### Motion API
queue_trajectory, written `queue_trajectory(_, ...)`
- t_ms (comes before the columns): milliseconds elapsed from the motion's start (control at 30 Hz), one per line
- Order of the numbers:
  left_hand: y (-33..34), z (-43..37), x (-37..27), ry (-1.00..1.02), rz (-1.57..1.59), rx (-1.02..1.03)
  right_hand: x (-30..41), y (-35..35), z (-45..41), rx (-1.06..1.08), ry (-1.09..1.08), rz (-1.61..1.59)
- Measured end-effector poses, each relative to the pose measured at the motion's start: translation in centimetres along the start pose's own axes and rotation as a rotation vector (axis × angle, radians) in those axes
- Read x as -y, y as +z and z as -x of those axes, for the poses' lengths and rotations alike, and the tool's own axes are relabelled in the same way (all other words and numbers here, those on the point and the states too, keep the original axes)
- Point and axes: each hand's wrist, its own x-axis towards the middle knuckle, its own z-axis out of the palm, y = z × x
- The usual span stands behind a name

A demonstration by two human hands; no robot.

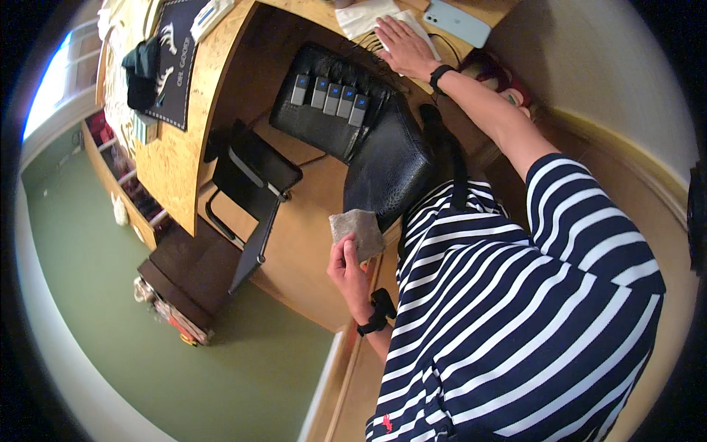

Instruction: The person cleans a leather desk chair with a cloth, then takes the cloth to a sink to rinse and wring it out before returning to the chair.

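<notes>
My left hand (pixel 348 265) pinches a folded grey-beige cloth (pixel 362 229) between thumb and fingers, held up in front of my striped shirt. At the top, my right hand (pixel 406 47) lies flat, fingers extended, on a white cloth or tissue (pixel 362 16) on the wooden desk top (pixel 301 8). Dark cables (pixel 367 41) run beside its fingers. A light-blue smartphone (pixel 455 23) lies to the right of that hand. Between my hands, several small grey devices (pixel 331 99) with lit blue displays sit in a row on a black leather chair (pixel 389 160).
A black office chair (pixel 251 174) stands on the floor beyond the leather one. The curved desk carries a dark mat (pixel 179 61), a dark green cloth item (pixel 141 72) and a white box (pixel 211 19). A brown cabinet (pixel 188 271) stands against the green wall.
</notes>
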Motion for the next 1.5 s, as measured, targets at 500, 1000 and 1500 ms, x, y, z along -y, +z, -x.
queue_trajectory(500,-3.7,0.4,1.0,0.159,0.490,0.007,1.2,-7.7,2.0,-0.180,-0.121,-0.482)
queue_trajectory(1000,-0.7,-6.3,-1.3,0.576,0.191,0.428,13.1,-27.0,12.4,0.597,0.006,-1.258)
queue_trajectory(1500,6.1,-7.8,-3.9,0.177,0.899,0.639,5.9,-26.5,4.5,0.534,0.231,-1.756)
